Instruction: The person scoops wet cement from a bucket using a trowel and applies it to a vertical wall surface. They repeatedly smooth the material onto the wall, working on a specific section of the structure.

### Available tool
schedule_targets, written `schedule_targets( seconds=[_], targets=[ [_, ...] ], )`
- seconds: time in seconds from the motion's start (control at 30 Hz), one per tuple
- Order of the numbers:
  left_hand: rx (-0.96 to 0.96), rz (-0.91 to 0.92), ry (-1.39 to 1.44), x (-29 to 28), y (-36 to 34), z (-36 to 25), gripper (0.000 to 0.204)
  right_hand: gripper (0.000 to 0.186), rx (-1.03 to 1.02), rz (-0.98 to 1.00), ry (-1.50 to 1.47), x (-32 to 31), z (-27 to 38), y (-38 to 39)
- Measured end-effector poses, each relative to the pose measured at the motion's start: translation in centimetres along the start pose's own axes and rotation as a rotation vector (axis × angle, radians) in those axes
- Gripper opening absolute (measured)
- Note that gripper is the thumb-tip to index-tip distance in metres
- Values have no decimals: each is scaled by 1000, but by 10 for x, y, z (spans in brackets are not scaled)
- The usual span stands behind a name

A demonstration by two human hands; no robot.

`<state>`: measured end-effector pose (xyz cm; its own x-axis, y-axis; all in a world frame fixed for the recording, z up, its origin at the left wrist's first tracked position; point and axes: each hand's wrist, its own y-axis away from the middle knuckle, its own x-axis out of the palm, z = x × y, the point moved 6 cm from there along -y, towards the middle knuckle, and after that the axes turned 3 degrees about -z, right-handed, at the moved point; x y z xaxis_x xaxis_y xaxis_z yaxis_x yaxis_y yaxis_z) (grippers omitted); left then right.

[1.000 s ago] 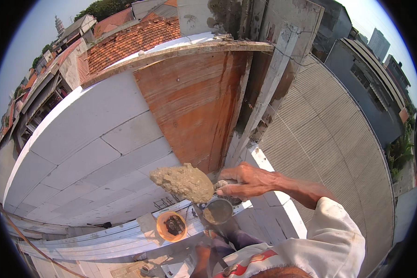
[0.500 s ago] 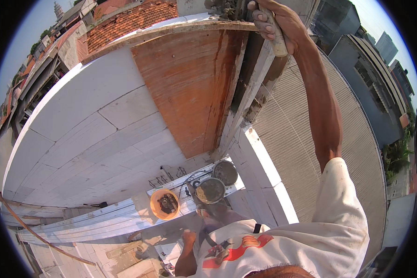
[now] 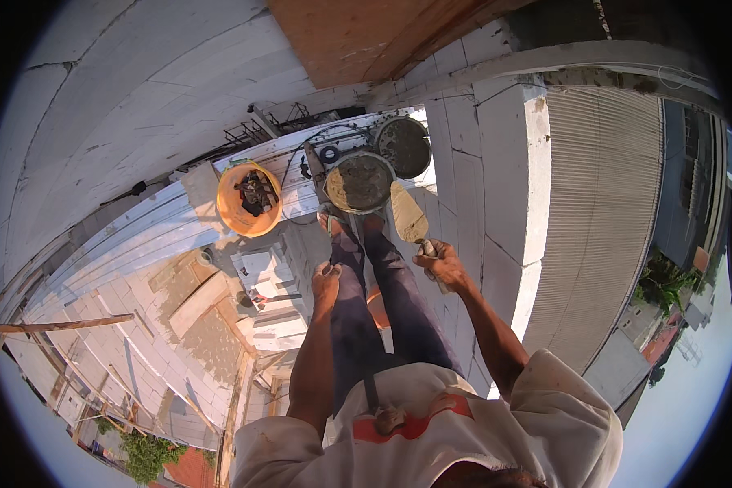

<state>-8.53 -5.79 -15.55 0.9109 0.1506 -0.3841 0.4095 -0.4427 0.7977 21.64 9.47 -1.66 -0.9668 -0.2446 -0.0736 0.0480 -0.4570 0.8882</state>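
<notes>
My right hand is closed around the handle of a trowel, its pointed blade coated with grey-tan mortar. The blade is beside the nearer bucket of mortar, to its lower right. Just behind that one stands another bucket of grey mortar, touching or nearly so. My left hand hangs in front of my left leg with its fingers curled; what they hold, if anything, cannot be made out. An orange bucket with dark chunks in it stands to the left.
The buckets stand on a narrow scaffold platform of pale planks. A white block wall with an orange-brown panel rises ahead. Another block wall flanks my right, beside a corrugated roof. A lower floor shows down left.
My right hand has come down from the top of the wall with the trowel, to beside the mortar bucket. The view has tilted down, and my left hand now shows farther forward.
</notes>
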Motion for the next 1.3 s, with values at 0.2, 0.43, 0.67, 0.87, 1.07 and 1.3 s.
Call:
schedule_targets(
  seconds=[0.2,0.43,0.67,0.87,1.07,1.3],
  targets=[
    [-158,132,360,94,-111,52,50,31,-217,-89,515,4,-40,-175],
    [-23,187,637,208,-223,84,49,53,-745,-196,711,23,-7,-386],
    [707,-153,-516,210,-240,55,49,46,-526,-178,754,62,14,-448],
    [794,-250,-40,182,-229,106,48,39,-404,-108,588,58,16,-416],
    [-221,32,854,67,-33,-27,52,51,-238,-115,420,25,52,-215],
    [-302,-1,895,-56,176,-120,44,38,-586,-146,762,10,155,36]
  ],
)
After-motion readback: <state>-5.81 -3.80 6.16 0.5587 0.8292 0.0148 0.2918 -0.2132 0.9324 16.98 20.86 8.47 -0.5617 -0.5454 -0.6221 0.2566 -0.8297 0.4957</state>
